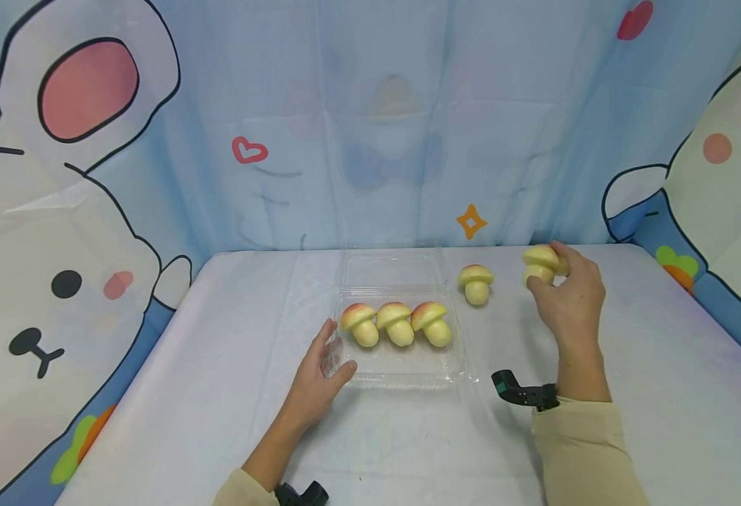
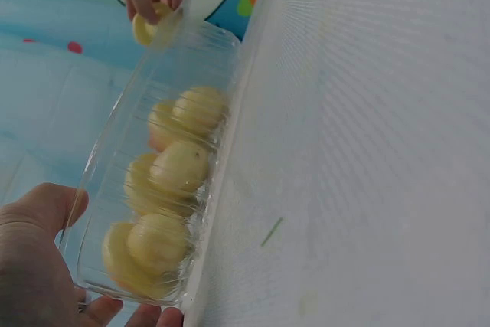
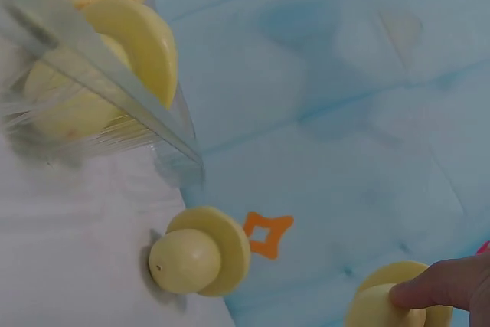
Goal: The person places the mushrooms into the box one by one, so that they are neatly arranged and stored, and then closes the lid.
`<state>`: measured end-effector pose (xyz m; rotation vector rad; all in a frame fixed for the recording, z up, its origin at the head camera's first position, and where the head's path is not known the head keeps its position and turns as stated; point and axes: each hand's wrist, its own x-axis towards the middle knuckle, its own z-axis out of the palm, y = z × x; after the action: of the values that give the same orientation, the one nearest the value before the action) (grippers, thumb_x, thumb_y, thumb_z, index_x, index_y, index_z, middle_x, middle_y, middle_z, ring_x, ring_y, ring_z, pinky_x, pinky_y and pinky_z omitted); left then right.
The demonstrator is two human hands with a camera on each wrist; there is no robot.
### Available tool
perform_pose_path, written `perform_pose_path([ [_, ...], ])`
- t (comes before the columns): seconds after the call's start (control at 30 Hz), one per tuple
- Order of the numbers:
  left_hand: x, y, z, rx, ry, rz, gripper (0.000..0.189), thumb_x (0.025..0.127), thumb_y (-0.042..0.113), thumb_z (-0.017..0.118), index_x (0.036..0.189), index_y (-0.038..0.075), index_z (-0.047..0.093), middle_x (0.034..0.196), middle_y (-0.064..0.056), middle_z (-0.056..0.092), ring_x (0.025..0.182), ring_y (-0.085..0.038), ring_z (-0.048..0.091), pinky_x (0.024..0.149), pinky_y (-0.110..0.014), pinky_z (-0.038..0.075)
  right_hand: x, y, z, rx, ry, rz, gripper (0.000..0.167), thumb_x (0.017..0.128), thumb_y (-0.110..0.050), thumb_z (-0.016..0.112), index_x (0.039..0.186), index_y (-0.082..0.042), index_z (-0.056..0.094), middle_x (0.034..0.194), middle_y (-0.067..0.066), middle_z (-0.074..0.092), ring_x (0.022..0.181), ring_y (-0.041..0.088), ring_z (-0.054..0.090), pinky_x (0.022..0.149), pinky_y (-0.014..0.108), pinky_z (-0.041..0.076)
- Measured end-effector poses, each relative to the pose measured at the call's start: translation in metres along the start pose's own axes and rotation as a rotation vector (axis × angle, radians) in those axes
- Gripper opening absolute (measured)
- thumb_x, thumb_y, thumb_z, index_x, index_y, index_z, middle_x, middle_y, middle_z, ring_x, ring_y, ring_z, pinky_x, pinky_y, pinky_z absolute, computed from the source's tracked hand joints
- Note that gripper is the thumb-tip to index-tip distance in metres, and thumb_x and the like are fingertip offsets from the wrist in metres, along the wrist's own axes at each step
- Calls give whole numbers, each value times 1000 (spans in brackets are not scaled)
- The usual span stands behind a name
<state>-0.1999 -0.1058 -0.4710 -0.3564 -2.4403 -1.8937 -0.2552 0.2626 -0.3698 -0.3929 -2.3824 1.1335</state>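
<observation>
Here, pinching a yellow mushroom (image 1: 538, 263) with the right hand (image 1: 571, 294), touching a clear box (image 1: 402, 364) with the widely spread left hand (image 1: 319, 376)

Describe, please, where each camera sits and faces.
On the head: facing forward and down at the clear container; left hand, right hand and sleeves show.
On the left wrist: along the container; left hand near, right hand beyond.
On the right wrist: past mushrooms toward the backdrop; part of the right hand.
Both wrist views share the container.
</observation>
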Motion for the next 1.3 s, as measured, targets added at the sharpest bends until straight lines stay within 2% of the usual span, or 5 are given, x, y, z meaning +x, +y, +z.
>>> perform_pose_path([
  [0.23,0,1,0,-8,0,4,84,99,16,67,166,8,17,172,-11,23,154,-39,32,126,-56,30,-2,-8,-8,10,-61,-29,69,96,-15,67,159,-13,41,157,25,43,140,51,45,108,65,48],
  [1.3,0,2,0,-26,-2,16,83,98,14,67,165,5,18,171,-15,23,154,-42,32,125,-58,30,-15,-26,-18,38,-130,-135,67,95,-13,70,158,-14,44,159,23,41,141,50,46,101,67,52],
])
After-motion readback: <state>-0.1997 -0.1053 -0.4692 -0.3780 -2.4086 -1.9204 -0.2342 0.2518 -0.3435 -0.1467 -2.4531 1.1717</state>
